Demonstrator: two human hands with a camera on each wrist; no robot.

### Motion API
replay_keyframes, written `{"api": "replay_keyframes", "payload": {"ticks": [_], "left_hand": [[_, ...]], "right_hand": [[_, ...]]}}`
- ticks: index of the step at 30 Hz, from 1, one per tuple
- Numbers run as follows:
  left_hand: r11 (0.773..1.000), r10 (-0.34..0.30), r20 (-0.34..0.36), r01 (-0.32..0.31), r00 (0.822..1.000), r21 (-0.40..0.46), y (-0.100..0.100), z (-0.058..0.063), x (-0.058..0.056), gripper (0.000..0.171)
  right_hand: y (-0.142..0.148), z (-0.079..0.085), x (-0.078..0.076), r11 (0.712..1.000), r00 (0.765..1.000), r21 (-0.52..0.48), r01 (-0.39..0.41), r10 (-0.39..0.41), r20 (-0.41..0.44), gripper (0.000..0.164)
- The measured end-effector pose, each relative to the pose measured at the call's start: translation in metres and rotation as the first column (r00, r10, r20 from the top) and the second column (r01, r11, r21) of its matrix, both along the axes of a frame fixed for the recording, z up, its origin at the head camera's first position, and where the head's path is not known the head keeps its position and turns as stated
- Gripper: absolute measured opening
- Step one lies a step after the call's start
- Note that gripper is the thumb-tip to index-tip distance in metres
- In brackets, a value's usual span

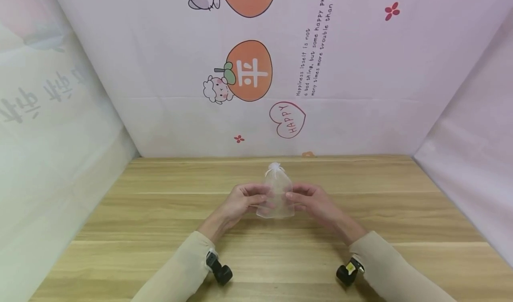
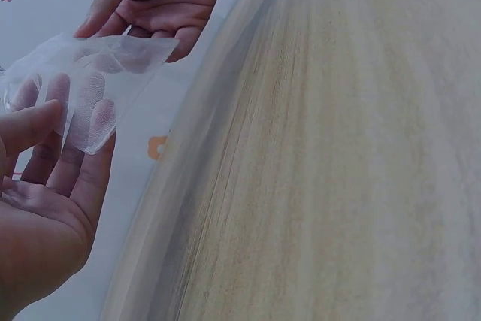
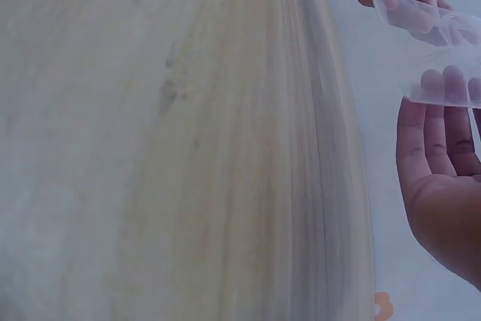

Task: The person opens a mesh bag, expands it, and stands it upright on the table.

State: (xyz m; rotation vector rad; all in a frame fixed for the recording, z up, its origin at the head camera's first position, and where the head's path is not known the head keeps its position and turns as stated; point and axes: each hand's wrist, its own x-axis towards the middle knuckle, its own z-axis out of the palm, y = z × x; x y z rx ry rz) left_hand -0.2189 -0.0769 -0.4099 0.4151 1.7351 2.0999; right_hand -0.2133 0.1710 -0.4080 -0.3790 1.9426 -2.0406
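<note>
A small sheer white organza drawstring bag (image 1: 279, 199) is held up over the wooden table in the head view, its gathered neck and ribbon at the top. My left hand (image 1: 239, 202) pinches its left side, thumb in front and fingers behind. On the opposite side my right hand (image 1: 314, 200) grips the bag the same way. Through the thin mesh in the left wrist view, the left hand's fingers (image 2: 96, 118) show behind the bag. The right wrist view catches the bag's lower corners (image 3: 406, 14) between both hands. It looks flat, with no contents visible.
The wood-grain table (image 1: 276, 257) reaches back to a white printed backdrop (image 1: 344, 128) with orange fruit drawings and lettering. White cloth sides (image 1: 60, 159) stand left and right. Black wrist cameras (image 1: 222, 273) are strapped over both sleeves.
</note>
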Motion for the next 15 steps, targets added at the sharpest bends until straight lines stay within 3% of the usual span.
{"api": "replay_keyframes", "payload": {"ticks": [5,15], "left_hand": [[1.000,0.009,0.009,-0.009,1.000,0.006,0.0002,-0.0002,-0.0003,0.029],[1.000,-0.002,0.008,0.002,1.000,-0.008,-0.0013,-0.0029,-0.0021,0.033]], "right_hand": [[-0.0007,0.0002,0.0013,0.998,1.000,0.048,0.026,-0.026,-0.009,0.020],[-0.0021,0.0012,0.0052,0.990,0.994,0.110,0.083,-0.075,-0.075,0.024]]}}
